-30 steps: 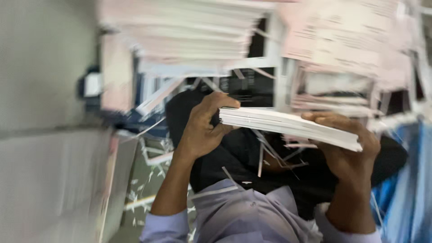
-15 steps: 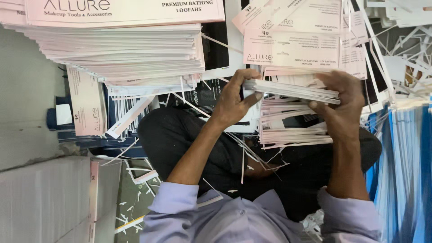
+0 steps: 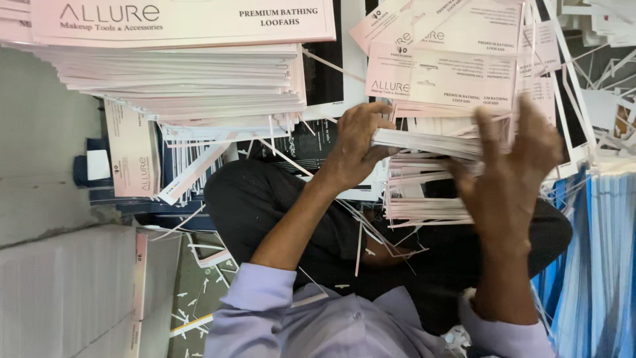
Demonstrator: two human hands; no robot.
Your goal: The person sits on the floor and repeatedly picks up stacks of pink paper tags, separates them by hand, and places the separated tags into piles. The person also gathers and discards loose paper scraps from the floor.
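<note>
— Where's the card bundle (image 3: pixel 424 142)?
— On the pink card pile (image 3: pixel 424 199), over the lap. The left hand (image 3: pixel 354 149) pinches its near end, thumb on top.
— The right hand (image 3: pixel 510 172)?
— Fingers spread, loose against the bundle's far end. A taller stack (image 3: pixel 179 73) stands left.

The floor (image 3: pixel 199 292) is dark and holds many things. Thin white paper strips (image 3: pixel 192 325) lie scattered on it. A tall stack of pink cards (image 3: pixel 192 79) and a stack of blue sheets (image 3: pixel 596 265) stand on it too.
</note>
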